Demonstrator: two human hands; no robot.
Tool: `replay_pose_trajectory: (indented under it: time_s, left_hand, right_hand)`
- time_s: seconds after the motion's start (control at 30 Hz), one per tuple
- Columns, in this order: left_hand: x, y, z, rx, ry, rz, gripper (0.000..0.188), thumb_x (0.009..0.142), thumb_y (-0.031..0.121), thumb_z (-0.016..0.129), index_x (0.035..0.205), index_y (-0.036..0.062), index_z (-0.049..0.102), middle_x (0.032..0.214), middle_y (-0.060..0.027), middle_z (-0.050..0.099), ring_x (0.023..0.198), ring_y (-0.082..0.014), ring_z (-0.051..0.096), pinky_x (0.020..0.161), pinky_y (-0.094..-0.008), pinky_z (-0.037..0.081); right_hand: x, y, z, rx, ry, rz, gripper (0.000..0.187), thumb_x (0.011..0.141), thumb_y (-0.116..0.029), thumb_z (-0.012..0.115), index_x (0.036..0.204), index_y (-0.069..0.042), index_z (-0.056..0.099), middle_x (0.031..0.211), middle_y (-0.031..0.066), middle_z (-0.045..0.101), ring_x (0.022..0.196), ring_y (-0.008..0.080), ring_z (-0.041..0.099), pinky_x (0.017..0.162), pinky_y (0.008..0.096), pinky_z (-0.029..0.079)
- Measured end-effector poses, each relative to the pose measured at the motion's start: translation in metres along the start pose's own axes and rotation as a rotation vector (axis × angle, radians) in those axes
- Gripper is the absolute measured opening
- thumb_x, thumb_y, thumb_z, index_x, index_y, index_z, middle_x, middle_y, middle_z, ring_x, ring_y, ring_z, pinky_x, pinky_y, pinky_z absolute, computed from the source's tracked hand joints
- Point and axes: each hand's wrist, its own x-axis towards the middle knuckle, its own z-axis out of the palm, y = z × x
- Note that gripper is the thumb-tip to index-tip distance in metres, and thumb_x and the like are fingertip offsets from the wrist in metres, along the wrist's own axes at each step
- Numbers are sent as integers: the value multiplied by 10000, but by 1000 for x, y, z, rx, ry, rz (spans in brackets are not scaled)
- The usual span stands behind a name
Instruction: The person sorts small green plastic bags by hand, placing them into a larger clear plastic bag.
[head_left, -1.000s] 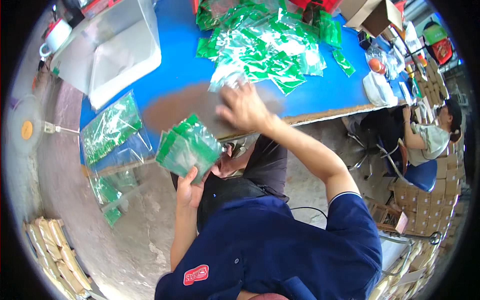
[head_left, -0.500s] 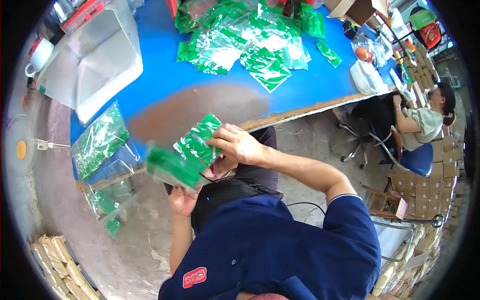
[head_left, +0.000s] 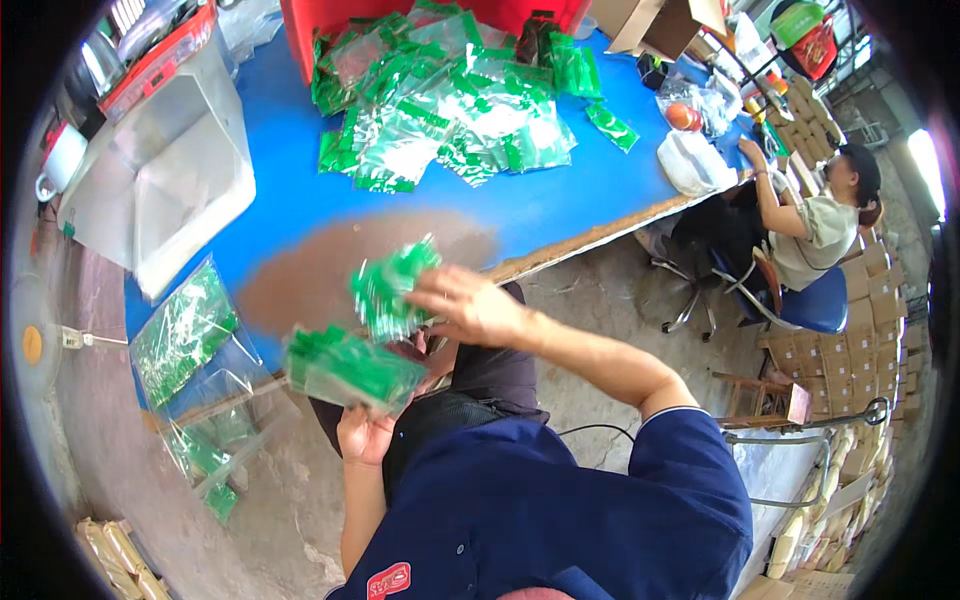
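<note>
Packets [head_left: 355, 372], green and clear, form a stack gripped by the left hand [head_left: 366, 433] to the lower left of the frame's centre; the right hand [head_left: 468, 305], near the centre, grips at least one blurred packet [head_left: 388, 292] just beside that stack. A pile [head_left: 450, 115] of more lies at upper centre on the blue table [head_left: 290, 150], next to a red bin [head_left: 298, 40], and a clear bag [head_left: 190, 345] with green contents overhangs the table edge at left.

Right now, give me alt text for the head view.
A person's left hand holds a stack of green packets; the right hand holds a motion-blurred green packet. Beyond, a packet heap lies on a blue table.
</note>
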Motion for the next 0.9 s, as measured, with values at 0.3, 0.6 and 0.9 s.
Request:
replay_pose_trajectory:
  time_s: [0.3, 0.6, 0.9]
  left_hand:
    - [10, 1, 12, 158, 171, 121, 592, 971, 105, 591, 1512, 50, 355, 1510, -152, 452, 1395, -357, 441, 1176, -587, 358]
    - [-18, 13, 38, -97, -58, 80, 695, 902, 229, 708, 1515, 102, 404, 1603, -120, 356, 1503, -404, 243, 1173, -755, 121]
    - [-3, 22, 12, -1, 208, 147, 647, 918, 84, 693, 1495, 95, 401, 1507, -109, 471, 1419, -322, 417, 1202, -553, 309]
  right_hand:
    - [89, 53, -16, 236, 241, 396, 543, 926, -414, 697, 1297, -33, 591, 1209, 236, 640, 1120, 397, 604, 980, 470, 480]
    - [126, 157, 23, -317, 33, 736, 1122, 713, -910, 530, 1564, -199, 363, 1595, 336, 214, 1471, 575, 130, 1140, 738, 100]
    - [119, 50, 23, -251, -44, 253, 758, 960, -639, 488, 1489, -98, 465, 1574, 256, 332, 1488, 444, 244, 1191, 630, 179]
